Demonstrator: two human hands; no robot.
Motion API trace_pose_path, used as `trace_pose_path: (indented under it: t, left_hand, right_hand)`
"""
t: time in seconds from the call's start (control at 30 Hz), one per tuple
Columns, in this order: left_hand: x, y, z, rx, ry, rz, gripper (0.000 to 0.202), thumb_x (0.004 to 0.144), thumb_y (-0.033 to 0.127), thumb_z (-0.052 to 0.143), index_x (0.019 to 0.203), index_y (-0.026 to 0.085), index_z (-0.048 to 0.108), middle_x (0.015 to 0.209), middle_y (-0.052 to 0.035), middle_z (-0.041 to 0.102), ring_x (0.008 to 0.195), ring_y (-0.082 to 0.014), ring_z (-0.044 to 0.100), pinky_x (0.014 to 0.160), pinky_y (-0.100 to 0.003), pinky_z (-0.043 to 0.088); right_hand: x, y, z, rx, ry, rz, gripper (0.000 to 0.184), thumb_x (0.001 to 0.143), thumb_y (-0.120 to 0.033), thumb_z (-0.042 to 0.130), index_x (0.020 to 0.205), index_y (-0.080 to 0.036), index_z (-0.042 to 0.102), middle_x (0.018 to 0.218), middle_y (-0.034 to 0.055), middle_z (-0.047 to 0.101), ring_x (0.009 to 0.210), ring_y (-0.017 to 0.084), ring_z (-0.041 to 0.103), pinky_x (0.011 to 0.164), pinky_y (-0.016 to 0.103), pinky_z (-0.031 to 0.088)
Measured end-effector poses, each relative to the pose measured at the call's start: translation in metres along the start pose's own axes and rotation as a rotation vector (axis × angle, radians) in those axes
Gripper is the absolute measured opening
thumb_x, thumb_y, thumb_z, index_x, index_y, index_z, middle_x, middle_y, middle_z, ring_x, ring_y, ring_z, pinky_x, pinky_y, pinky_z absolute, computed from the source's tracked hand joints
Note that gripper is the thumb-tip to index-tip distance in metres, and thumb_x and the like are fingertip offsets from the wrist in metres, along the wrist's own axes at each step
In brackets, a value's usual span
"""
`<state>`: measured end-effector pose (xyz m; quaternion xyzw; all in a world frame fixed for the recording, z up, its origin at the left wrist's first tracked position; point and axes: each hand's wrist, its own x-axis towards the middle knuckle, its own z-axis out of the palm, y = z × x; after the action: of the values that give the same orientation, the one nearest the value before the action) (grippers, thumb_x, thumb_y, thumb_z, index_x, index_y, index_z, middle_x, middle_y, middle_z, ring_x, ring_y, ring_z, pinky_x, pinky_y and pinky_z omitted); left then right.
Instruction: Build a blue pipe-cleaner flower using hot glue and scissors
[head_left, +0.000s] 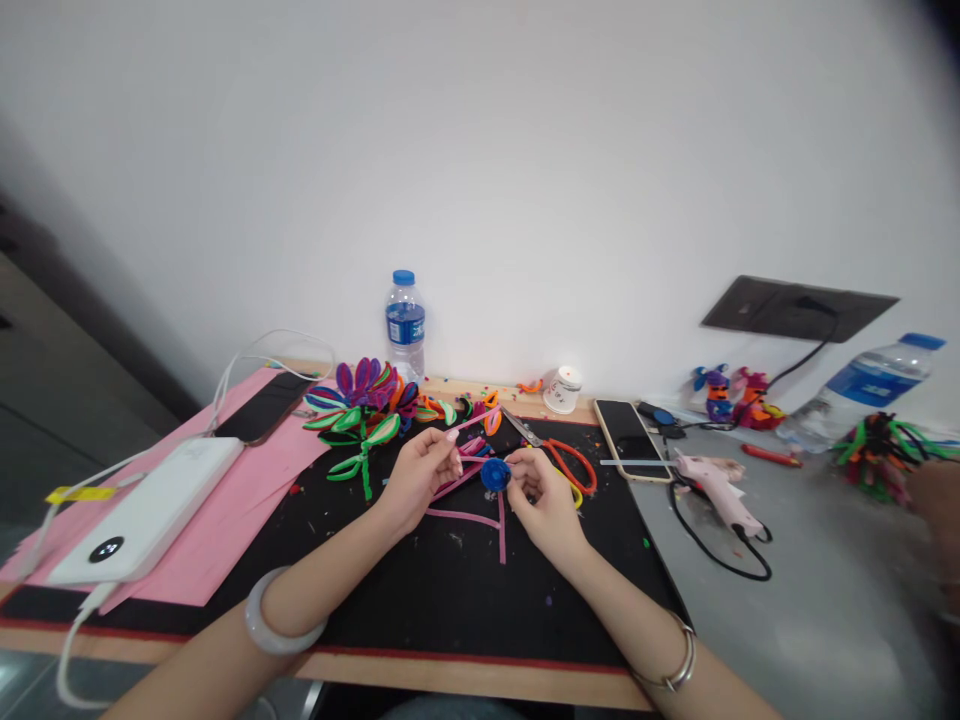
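Observation:
My left hand (421,474) is closed in a pinch on a pink pipe cleaner (478,416), one length of which sticks out up and to the right. My right hand (546,506) pinches the right edge of a blue pipe-cleaner coil (495,475), a tight round disc. The two hands are a short way apart, with the coil between them. Beneath them more pink pipe cleaners (466,516) lie on the black mat (480,600). Orange-handled scissors (574,468) rest just beyond my right hand. A colourful pipe-cleaner flower (364,425) lies beyond my left hand.
Pink sheets (202,560) at left carry a white power bank (150,510) and a dark phone (266,408). A bottle (406,325) and paper cup (562,390) stand along the wall. At right are another phone (632,440), a pink glue gun (720,495) and another person's blurred hand (937,510).

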<state>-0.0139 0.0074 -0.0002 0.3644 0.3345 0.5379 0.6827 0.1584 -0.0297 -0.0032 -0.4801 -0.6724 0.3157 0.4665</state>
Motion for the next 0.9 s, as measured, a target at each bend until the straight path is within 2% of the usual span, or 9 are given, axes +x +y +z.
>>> trace_pose_path:
  t: [0.1, 0.27, 0.43, 0.57, 0.73, 0.8, 0.9]
  left_hand:
    - [-0.0004, -0.0003, 0.0008, 0.133, -0.005, 0.012, 0.023, 0.072, 0.032, 0.063, 0.063, 0.014, 0.054, 0.052, 0.0036, 0.051, 0.048, -0.0052, 0.045, 0.049, -0.016, 0.035]
    - [-0.0012, 0.0006, 0.0018, 0.414, 0.019, 0.077, 0.026, 0.070, 0.039, 0.062, 0.069, 0.013, 0.065, 0.050, 0.0029, 0.048, 0.046, -0.0070, 0.037, 0.045, -0.019, 0.026]
    - [-0.0015, 0.0026, 0.0015, 0.684, -0.006, 0.166, 0.028, 0.073, 0.041, 0.056, 0.071, 0.015, 0.067, 0.047, 0.0040, 0.044, 0.044, -0.0088, 0.035, 0.045, -0.021, 0.024]
    - [-0.0015, 0.0024, 0.0006, 0.847, -0.001, 0.297, 0.026, 0.074, 0.037, 0.054, 0.065, 0.016, 0.066, 0.055, 0.0009, 0.053, 0.051, -0.0113, 0.041, 0.050, -0.022, 0.028]
    - [-0.0024, 0.0015, 0.0011, 0.765, -0.094, 0.224, 0.026, 0.075, 0.035, 0.053, 0.061, 0.015, 0.061, 0.058, -0.0001, 0.054, 0.055, -0.0118, 0.045, 0.053, -0.021, 0.032]
    - [-0.0026, 0.0011, 0.0014, 0.706, -0.122, 0.166, 0.027, 0.075, 0.037, 0.053, 0.060, 0.015, 0.059, 0.056, 0.0014, 0.050, 0.050, -0.0098, 0.040, 0.049, -0.021, 0.030]
    - [-0.0026, 0.0006, 0.0016, 0.572, -0.147, 0.037, 0.029, 0.075, 0.040, 0.053, 0.060, 0.016, 0.053, 0.047, 0.0059, 0.035, 0.040, -0.0062, 0.026, 0.040, -0.020, 0.019]
  right_hand:
    - [0.0003, -0.0012, -0.0004, -0.006, 0.002, 0.001, 0.019, 0.077, -0.012, 0.046, 0.094, -0.021, 0.045, 0.069, -0.0015, 0.052, 0.059, 0.012, 0.052, 0.056, 0.023, 0.042]
    - [0.0006, -0.0029, -0.0007, -0.007, -0.003, 0.011, 0.018, 0.077, -0.014, 0.045, 0.094, -0.021, 0.045, 0.069, -0.0010, 0.054, 0.059, 0.012, 0.052, 0.057, 0.024, 0.043]
    - [0.0004, -0.0023, -0.0003, -0.002, 0.007, 0.013, 0.018, 0.077, -0.014, 0.046, 0.094, -0.021, 0.046, 0.070, -0.0010, 0.054, 0.060, 0.013, 0.053, 0.057, 0.024, 0.043]
    - [0.0004, -0.0026, 0.0000, -0.012, 0.010, 0.013, 0.018, 0.077, -0.014, 0.046, 0.094, -0.021, 0.046, 0.070, -0.0008, 0.055, 0.061, 0.013, 0.054, 0.057, 0.024, 0.043]
    - [0.0006, -0.0036, 0.0004, -0.010, 0.026, 0.007, 0.017, 0.077, -0.014, 0.047, 0.093, -0.020, 0.047, 0.070, -0.0006, 0.056, 0.060, 0.012, 0.054, 0.057, 0.024, 0.043]
    - [0.0007, -0.0034, 0.0003, -0.009, 0.026, 0.007, 0.017, 0.077, -0.015, 0.046, 0.093, -0.020, 0.047, 0.070, -0.0004, 0.056, 0.060, 0.013, 0.054, 0.057, 0.024, 0.044]
    - [0.0006, -0.0025, -0.0001, -0.011, 0.018, 0.002, 0.018, 0.077, -0.014, 0.046, 0.094, -0.020, 0.046, 0.071, -0.0002, 0.056, 0.060, 0.013, 0.054, 0.057, 0.024, 0.044]
